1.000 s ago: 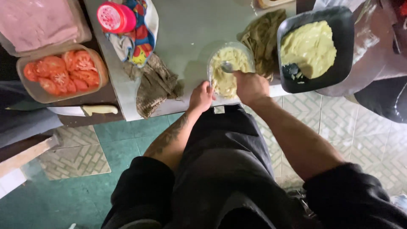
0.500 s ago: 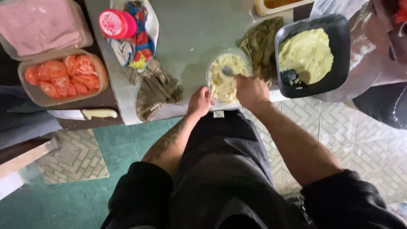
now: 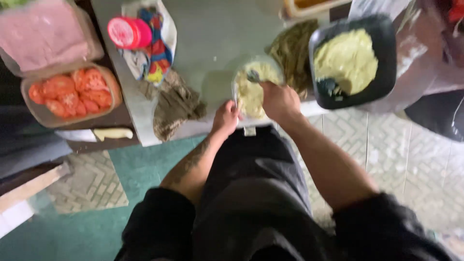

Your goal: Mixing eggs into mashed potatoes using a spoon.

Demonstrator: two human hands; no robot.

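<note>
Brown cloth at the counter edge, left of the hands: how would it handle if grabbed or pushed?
The brown cloth lies crumpled in folds, so it's likely floppy and would droop when lifted. Pushed, it would probably bunch rather than slide whole. It lies at the edge of the counter, so a shove could drop it.

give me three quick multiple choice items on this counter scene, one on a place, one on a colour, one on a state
1. Where does the tray of sliced red tomatoes sit?
A. far left
B. far right
C. beside the person's right hand

2. What colour is the deep tub holding the pale green mash?
A. white
B. black
C. red

3. What is the right hand doing?
A. resting flat and empty
B. gripping a metal spoon in the small clear tub of pale mash
C. holding a knife

Answers:
1 A, the tray lies at the left edge.
2 B, its walls are black.
3 B, the spoon's bowl shows above the fist; the left hand steadies the tub.
</note>
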